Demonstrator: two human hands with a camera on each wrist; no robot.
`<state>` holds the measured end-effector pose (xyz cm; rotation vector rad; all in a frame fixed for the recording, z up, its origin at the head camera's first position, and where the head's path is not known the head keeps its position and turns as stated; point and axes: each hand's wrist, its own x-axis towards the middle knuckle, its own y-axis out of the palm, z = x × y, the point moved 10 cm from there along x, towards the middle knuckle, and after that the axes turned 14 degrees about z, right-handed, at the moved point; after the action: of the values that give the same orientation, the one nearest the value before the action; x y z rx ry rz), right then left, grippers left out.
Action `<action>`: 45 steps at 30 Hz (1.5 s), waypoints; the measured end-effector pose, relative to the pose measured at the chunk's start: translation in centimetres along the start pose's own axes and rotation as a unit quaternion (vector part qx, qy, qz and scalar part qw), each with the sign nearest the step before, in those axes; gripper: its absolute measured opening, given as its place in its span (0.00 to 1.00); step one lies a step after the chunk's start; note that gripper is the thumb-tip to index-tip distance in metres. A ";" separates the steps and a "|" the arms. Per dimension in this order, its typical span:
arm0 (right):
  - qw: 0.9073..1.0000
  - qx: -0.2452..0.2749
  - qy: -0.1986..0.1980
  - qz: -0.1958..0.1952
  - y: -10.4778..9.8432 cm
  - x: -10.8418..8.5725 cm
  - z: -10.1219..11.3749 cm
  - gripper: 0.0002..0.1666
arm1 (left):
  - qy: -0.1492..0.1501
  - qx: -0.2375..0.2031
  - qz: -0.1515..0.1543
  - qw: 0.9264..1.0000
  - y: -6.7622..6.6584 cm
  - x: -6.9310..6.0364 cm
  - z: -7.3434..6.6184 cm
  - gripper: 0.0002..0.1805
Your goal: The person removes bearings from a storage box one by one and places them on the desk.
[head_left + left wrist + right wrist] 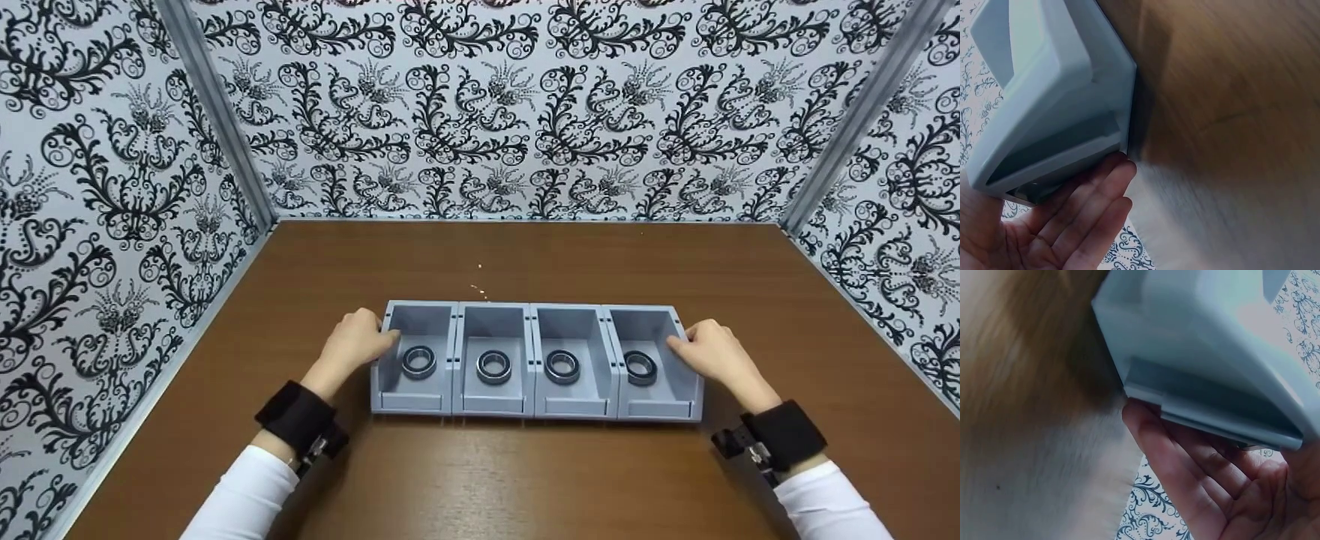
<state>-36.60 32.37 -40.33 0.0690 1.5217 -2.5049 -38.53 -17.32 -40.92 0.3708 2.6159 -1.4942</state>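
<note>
A row of several joined light grey storage bins [495,405] is at the middle of the table in the head view. In each bin lies one ball bearing, a dark ring with a bright metal inner edge; the leftmost bearing [419,362] and the rightmost bearing [640,368] lie flat. My left hand [358,337] grips the left end wall, thumb over the rim, fingers [1092,211] along the outside down to the bottom edge. At the opposite end, my right hand [712,349] holds the right wall likewise, its fingers [1168,461] under the outer ledge. Whether the row touches the table cannot be told.
The brown wooden table [480,480] extends around the bins. Small light specks [480,289] lie behind them. Patterned panels [495,112] enclose the back and both sides, with grey metal posts [217,105] at the corners. Both wrists wear black straps [296,415].
</note>
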 end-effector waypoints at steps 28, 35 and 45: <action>0.999 0.027 0.028 -0.028 -0.8 1.8 -0.6 0.31 | -0.015 -0.037 -0.059 0.997 -0.6 1.8 0.2 0.30; 0.999 0.029 0.023 -0.033 -1.0 2.1 -0.4 0.32 | -0.016 -0.039 -0.056 0.998 -0.6 2.0 0.4 0.31; 0.999 0.032 0.025 -0.032 -1.0 2.4 -0.6 0.32 | -0.008 -0.039 -0.050 0.998 -0.7 2.6 0.3 0.31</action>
<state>-39.23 33.02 -40.08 0.0952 1.4857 -2.6201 -41.27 -17.46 -41.08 0.2233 2.7081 -1.4112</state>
